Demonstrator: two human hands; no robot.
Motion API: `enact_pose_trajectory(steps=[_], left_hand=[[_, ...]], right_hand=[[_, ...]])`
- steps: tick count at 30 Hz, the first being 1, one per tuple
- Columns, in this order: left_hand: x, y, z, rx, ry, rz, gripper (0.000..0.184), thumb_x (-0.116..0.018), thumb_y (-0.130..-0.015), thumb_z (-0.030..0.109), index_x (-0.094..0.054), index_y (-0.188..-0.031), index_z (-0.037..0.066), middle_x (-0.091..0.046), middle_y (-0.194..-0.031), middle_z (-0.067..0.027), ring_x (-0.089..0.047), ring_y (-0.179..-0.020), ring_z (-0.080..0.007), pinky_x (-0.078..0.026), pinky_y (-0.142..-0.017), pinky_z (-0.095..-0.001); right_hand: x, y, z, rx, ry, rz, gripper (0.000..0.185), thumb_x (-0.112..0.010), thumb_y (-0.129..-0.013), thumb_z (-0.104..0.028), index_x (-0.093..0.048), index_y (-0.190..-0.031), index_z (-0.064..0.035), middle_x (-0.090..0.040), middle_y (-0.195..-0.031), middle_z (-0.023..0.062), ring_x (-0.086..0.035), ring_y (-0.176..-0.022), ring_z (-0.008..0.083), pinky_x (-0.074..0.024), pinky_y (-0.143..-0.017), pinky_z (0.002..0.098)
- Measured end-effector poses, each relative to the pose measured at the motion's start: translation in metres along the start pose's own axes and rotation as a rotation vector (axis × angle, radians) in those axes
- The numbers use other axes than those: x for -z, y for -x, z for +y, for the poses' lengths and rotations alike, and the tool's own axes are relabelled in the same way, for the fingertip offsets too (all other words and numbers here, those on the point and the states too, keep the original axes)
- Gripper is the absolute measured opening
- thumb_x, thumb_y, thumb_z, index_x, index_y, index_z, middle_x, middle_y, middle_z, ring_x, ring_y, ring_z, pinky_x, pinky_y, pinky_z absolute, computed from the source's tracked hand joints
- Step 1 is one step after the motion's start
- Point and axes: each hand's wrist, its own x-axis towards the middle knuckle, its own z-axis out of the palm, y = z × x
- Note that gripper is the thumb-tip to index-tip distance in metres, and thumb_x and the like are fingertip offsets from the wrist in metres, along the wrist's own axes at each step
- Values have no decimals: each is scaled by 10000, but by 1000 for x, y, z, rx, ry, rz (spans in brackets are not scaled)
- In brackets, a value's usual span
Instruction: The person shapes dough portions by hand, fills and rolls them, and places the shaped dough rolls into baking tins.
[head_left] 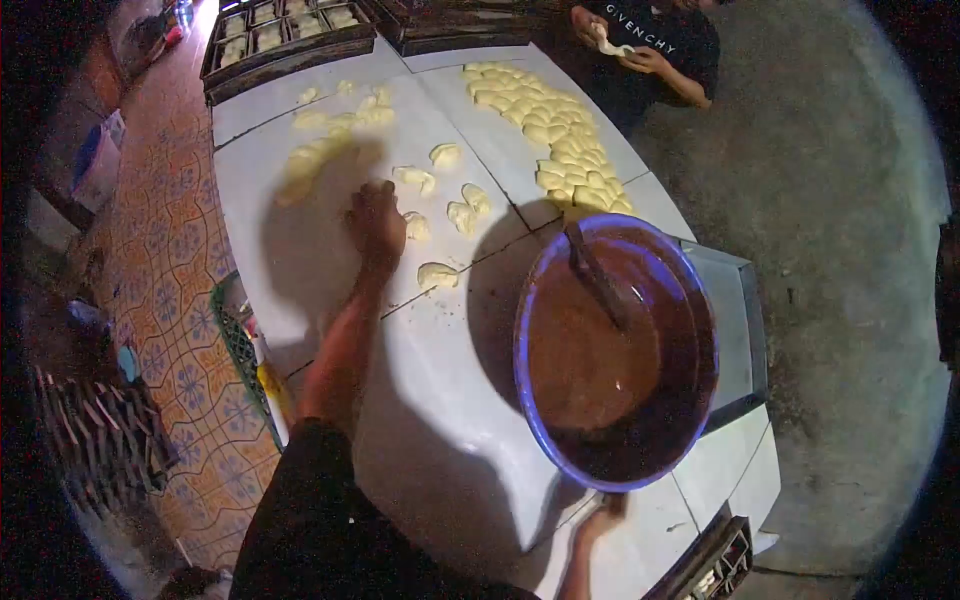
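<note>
On the white tiled table [440, 340], my left hand [377, 225] reaches in among loose dough pieces [415, 226]; its fingers are too dim to show whether they hold anything. My right hand [605, 508] is at the near rim of a purple basin [528, 400], its fingers mostly hidden by the basin. Brown liquid lies in the basin, and a dark stick-like tool [597, 280] leans in it. Beyond the basin, many dough pieces [545, 115] form a dense cluster.
Filled moulds [268, 37] stand at the far left. A metal tray [735, 320] sits beside the basin, and another mould rack [715, 570] is at the near right. Across the table, a person [660, 45] holds a dough strip [608, 42]. A green crate [235, 340] borders the left edge.
</note>
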Motion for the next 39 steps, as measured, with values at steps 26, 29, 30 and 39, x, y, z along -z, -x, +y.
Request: enact_pose_trajectory(steps=[26,29,30,39], left_hand=[[326,345,40,-128,1541,-1203,697,-602,-847,44,-267,-1458,41,-380,-1448,-151,-426,-1279,-246,-345,-1042,-347],[350,364,92,-462,1419,-1298,812,-556,-870,9,-54,-1504,82,-400,-1454,-148,-496,-1238,-297,-397,-1005,-401],[365,366,99,-506,1423,-1323,812,-556,-870,9,-54,-1504,82,-400,-1454,-148,-496,-1238,-297,-397,-1005,-401],[323,394,61,204,1706,-1485,438,-602,-873,196,-493,-1251,2,-624,-1125,-134,-600,-749,-148,-482,-728,-280]], right_hand=[[81,70,-83,154,483,-854,374,-548,-949,-255,-580,-1241,-24,-485,-1342,145,-556,-1073,220,-520,-822,315],[91,109,-119,-212,-55,-787,454,-633,-899,-216,-524,-1308,-51,-579,-1216,180,-520,-1168,234,-502,-893,324],[98,116,-128,-175,-22,-783,431,-659,-885,-197,-556,-1267,-29,-589,-1198,163,-543,-1129,201,-503,-877,303],[211,64,-96,17,-294,243,398,-539,-932,-65,-455,-1319,-26,-590,-1121,131,-567,-1004,158,-500,-834,289]])
